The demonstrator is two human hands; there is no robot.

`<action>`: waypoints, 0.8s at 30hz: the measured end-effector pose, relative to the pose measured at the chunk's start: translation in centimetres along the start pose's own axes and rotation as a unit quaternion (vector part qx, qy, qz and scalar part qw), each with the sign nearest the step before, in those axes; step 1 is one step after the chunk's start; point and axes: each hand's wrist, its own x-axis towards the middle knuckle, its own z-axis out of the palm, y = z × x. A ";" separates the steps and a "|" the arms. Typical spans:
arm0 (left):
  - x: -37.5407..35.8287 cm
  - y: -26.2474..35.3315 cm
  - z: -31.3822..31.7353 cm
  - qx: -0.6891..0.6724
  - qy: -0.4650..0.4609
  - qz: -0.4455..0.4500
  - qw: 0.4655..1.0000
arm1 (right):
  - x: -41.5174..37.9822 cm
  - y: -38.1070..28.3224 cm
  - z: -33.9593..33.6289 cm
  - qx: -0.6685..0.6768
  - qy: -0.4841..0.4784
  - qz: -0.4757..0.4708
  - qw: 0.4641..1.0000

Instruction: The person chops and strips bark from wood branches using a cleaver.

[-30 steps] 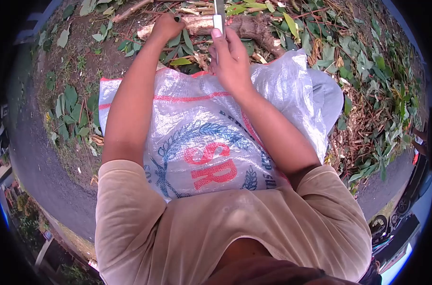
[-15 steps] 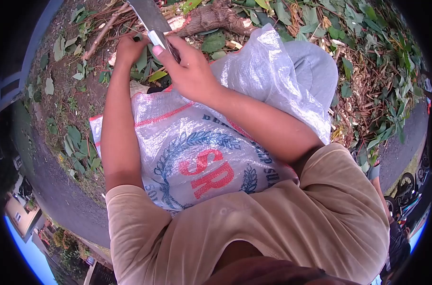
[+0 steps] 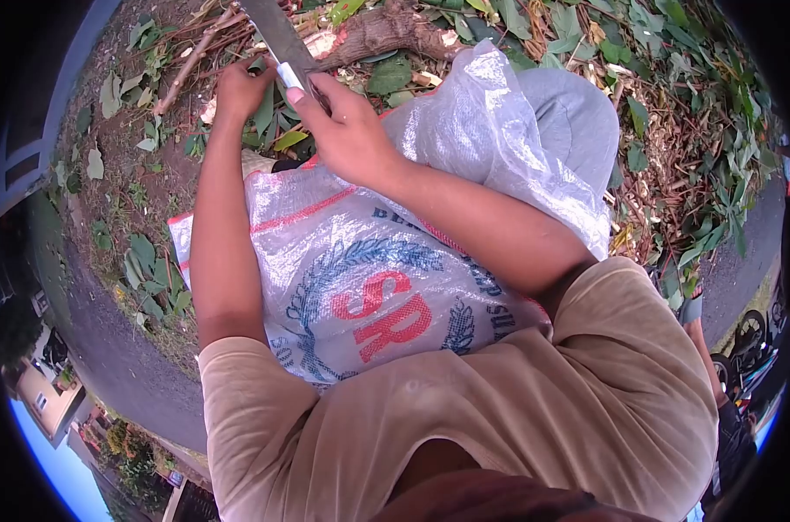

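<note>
In my right hand (image 3: 347, 130) is a machete (image 3: 277, 35), its broad grey blade pointing up and to the left. The fingers wrap its handle, and the thumb lies along a pale section near the blade. To the left, my left hand (image 3: 241, 91) is closed with its fingertips together, close to the blade's side. A green leaf (image 3: 263, 111) shows by those fingers, but what they grip is hidden. Just beyond the machete lies a thick brown branch (image 3: 390, 33) with pale chopped wood at its ends.
A white woven sack (image 3: 325, 261) with red and blue print covers my lap. Cut leaves and wood chips (image 3: 664, 165) are heaped at the right. A thin stick (image 3: 195, 59) rests on the soil at upper left. Another person's arm (image 3: 703, 348) shows at the right edge.
The whole view has shifted slightly. Both hands keep nearly the same pose, and the machete stays at almost the same angle beside the left hand.
</note>
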 end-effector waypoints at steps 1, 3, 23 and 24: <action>0.1 -0.2 0.2 -0.019 -0.002 0.023 1.000 | -0.1 -0.6 0.0 -0.013 0.000 -0.068 0.998; 0.7 -0.8 0.5 -0.045 0.010 0.069 0.997 | 0.2 -0.4 0.2 -0.020 0.000 -0.084 0.996; 0.1 1.2 0.3 -0.024 0.002 0.095 0.995 | 2.3 2.9 0.4 0.075 -0.003 0.184 0.980; 0.4 0.8 0.7 -0.024 0.002 0.098 0.995 | 2.2 3.1 0.3 0.075 -0.001 0.182 0.980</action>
